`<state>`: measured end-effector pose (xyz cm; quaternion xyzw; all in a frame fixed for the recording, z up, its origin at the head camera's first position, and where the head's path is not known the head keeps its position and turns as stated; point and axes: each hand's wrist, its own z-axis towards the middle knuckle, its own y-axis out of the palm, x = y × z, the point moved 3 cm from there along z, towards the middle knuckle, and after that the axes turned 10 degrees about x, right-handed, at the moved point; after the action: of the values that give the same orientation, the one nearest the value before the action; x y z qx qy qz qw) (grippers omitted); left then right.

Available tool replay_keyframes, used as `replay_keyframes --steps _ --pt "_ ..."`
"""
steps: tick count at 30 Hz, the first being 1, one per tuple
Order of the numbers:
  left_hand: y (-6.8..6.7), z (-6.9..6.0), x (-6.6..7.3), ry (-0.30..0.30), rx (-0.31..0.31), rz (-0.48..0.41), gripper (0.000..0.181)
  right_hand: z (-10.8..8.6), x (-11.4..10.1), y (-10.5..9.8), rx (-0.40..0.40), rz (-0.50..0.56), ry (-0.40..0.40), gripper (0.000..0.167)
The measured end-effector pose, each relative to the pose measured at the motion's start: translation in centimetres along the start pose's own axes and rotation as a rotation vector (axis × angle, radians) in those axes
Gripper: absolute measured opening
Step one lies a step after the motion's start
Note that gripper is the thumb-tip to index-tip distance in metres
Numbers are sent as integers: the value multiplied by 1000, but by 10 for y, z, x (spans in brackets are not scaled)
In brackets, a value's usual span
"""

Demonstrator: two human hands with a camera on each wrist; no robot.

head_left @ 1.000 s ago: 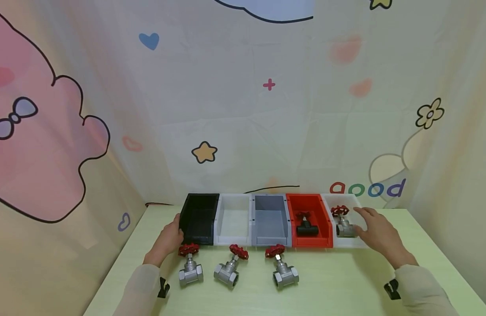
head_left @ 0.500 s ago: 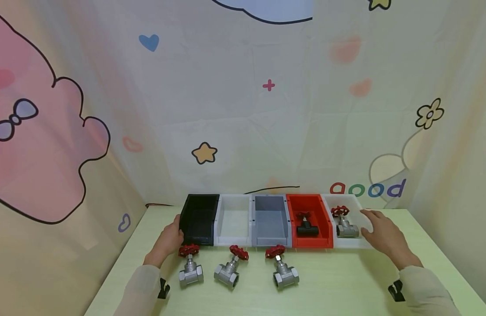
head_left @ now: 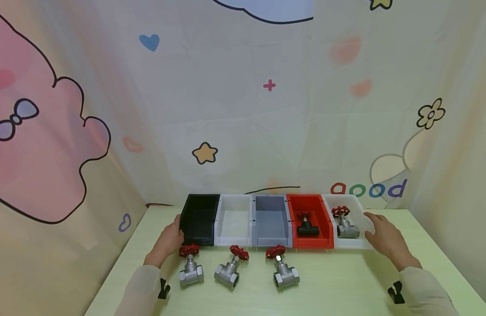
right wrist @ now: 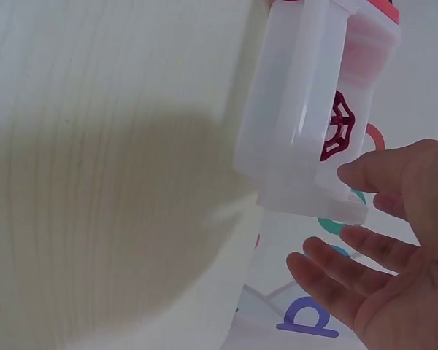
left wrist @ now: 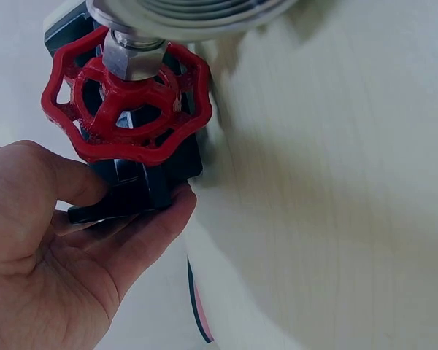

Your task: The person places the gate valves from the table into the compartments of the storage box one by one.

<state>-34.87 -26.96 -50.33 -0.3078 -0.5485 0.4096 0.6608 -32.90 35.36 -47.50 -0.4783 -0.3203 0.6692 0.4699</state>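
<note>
My left hand (head_left: 169,239) pinches the left wall of a black bin (head_left: 199,219), thumb over the rim and fingers outside. The left wrist view shows a red valve handwheel (left wrist: 124,109) close in front of that bin. At the row's far right, my right hand (head_left: 389,239) is beside a white bin (head_left: 359,243), thumb near its outer rim and fingers extended. A metal gate valve (head_left: 347,229) with a red handwheel lies inside this bin. The red bin (head_left: 326,241) contains a black valve (head_left: 307,229).
Between black and red stand another white bin (head_left: 234,219) and a grey bin (head_left: 271,221). Three metal valves lie before the row: left valve (head_left: 191,274), middle valve (head_left: 228,273), right valve (head_left: 285,275). A printed curtain (head_left: 243,109) hangs behind the table (head_left: 326,289).
My right hand has shifted right, from over the right white bin beside its valve to that bin's outer edge. The left hand stays on the black bin.
</note>
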Motion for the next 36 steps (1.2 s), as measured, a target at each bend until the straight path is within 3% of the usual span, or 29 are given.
replay_keyframes --steps 20,36 --pt "1 0 -1 4 -2 -10 62 5 4 10 24 15 -4 54" --pt "-12 -6 3 -20 50 -1 60 7 6 16 13 36 31 55"
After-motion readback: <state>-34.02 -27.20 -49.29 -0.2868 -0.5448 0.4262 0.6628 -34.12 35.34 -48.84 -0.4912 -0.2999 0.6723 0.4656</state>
